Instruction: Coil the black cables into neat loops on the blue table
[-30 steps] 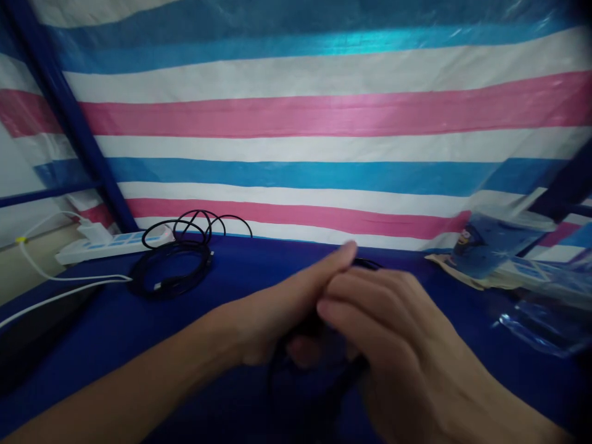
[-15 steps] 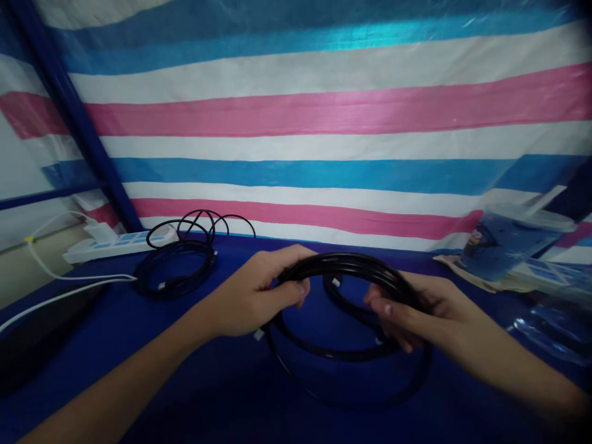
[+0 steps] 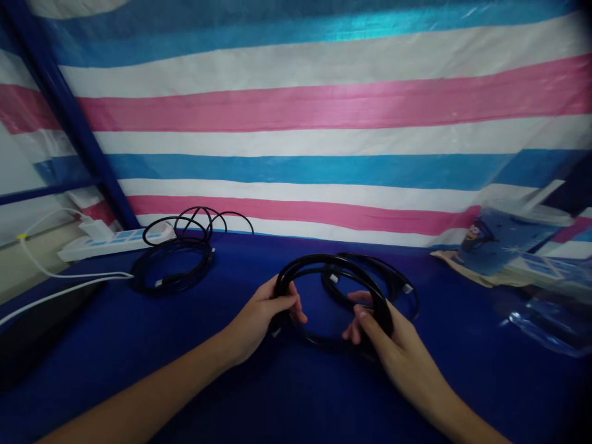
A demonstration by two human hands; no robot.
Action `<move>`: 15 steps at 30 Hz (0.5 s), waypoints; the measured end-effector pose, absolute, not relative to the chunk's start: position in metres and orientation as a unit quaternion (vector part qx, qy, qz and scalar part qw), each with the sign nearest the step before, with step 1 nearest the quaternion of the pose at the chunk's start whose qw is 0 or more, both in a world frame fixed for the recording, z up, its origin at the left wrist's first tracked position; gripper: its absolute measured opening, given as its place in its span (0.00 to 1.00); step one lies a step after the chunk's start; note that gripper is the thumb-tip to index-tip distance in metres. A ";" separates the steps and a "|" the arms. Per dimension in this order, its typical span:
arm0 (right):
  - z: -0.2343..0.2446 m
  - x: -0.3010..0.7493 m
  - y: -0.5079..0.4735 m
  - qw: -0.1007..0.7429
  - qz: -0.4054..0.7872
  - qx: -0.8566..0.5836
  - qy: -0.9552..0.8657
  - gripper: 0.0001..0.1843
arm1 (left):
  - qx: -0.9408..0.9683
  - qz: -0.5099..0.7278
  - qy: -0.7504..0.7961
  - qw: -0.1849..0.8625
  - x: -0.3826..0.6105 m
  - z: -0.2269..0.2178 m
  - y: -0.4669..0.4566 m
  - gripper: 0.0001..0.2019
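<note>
A coiled black cable (image 3: 333, 262) is held up in a ring between my two hands, low over the blue surface. My left hand (image 3: 266, 311) is closed round the coil's left side, thumb across the strands; a pale connector hangs just below it. Round the right side my right hand (image 3: 386, 333) is closed, its fingertips showing inside the ring. Just behind lies a second black cable coil (image 3: 409, 271) with light metal plug ends, partly hidden by the held one.
Another black cable coil (image 3: 171, 287) lies on the left, near a white power strip (image 3: 120, 242) and a white cord (image 3: 69, 287). A dark flat object (image 3: 41, 333) is at far left. On the right stand a lidded cup (image 3: 504, 237) with a straw and clear plastic packaging (image 3: 550, 327).
My hands have drawn closer together and the held coil is now a smaller, rounder ring. The loose loop beneath it is gathered in. More of the coil behind shows.
</note>
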State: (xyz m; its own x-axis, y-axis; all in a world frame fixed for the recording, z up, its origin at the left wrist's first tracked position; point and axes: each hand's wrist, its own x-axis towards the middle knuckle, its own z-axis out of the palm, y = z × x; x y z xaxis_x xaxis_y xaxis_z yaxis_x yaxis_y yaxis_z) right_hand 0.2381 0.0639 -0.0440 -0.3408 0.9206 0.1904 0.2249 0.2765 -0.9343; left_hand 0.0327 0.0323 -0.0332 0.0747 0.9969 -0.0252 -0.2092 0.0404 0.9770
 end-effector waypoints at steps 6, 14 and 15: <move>-0.033 0.245 0.065 0.406 0.439 -0.483 -0.639 0.30 | 0.585 0.449 0.559 0.380 0.045 -0.016 0.053 0.09; 0.003 0.295 0.166 0.157 0.151 -0.588 -0.779 0.19 | 0.770 0.100 0.620 0.111 0.091 0.011 0.158 0.16; -0.001 0.296 0.173 0.095 0.090 -0.612 -0.780 0.18 | 0.766 0.084 0.628 0.111 0.098 0.010 0.165 0.16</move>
State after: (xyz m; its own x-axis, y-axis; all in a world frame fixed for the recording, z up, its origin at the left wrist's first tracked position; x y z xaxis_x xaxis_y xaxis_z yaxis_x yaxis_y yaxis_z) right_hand 0.2958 0.1728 -0.0005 -0.2324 0.9719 0.0373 0.9379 0.2341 -0.2562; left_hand 0.0981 0.1652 0.0103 0.1974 0.9803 -0.0110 0.9430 -0.1868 0.2754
